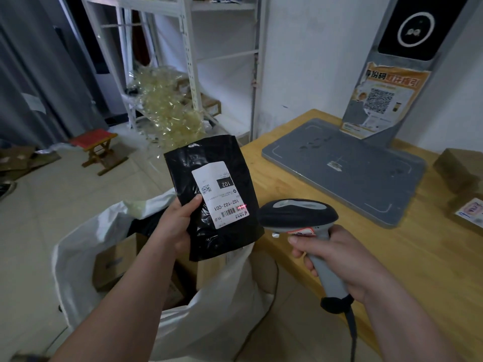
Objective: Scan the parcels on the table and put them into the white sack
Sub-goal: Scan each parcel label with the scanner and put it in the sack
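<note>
Closest in, the left forearm (109,304) rises from the lower edge to the left hand (177,226). Its thumb lies across the front of a black parcel (209,158) while the fingers curl behind, gripping the left edge. Held up in the air, the parcel stands on its long axis, leaning a little to the left, with its white label (222,194) facing the camera. Just right of it, the right hand (337,254) is clenched round the grip of a handheld scanner (298,214), index finger at the trigger. The scanner's head aims leftward at the label, and a red line (243,205) falls by the barcode near the label's lower right corner. Directly beneath the parcel gapes the white sack (78,246), with cardboard boxes (112,262) already inside, so I judge the drop needs only a short lowering by the left hand, the nearer one. More brown parcels (457,168) wait on the wooden table (392,257), far right.
</note>
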Available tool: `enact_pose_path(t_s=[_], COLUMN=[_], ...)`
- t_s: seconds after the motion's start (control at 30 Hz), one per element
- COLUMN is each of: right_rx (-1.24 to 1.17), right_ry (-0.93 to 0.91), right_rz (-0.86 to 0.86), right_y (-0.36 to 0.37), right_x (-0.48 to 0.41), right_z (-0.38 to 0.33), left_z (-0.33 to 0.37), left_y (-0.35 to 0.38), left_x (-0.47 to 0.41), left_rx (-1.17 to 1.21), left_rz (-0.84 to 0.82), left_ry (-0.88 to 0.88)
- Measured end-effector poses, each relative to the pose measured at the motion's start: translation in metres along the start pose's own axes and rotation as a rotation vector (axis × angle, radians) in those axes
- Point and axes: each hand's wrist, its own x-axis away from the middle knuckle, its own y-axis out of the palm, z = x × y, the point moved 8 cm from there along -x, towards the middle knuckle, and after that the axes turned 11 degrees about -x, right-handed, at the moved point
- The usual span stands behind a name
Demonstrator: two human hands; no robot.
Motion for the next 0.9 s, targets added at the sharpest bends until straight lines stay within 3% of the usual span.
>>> enact_pose_path(t_s=[0.23,0.37,0.53,0.8,0.9], right_rx=[0.03,0.06,0.072,0.086,0.081], right_ry=[0.0,0.011,0.044,0.087,0.116], right_rz=[-0.056,-0.076,-0.089,-0.093,-0.087], right_y=[0.031,0.042,0.045,0.042,0.042], right_x=[-0.009,-0.015,-0.021,-0.028,-0.031], right_z=[-0.002,0.0,0.01,0.024,0.031], left_z=[0.001,0.009,0.01,-0.042,-0.068], left_y=[-0.043,-0.064,-0.082,-0.088,-0.094], left_x=[0.001,0.001,-0.005,-0.015,-0.016], left_rx=[-0.022,-0.152,-0.579,-1.414,-1.504], left_rz=[0.104,0.207,0.272,0.1,0.049], left_ry=[-0.012,-0.002,-0.009,-0.187,-0.241])
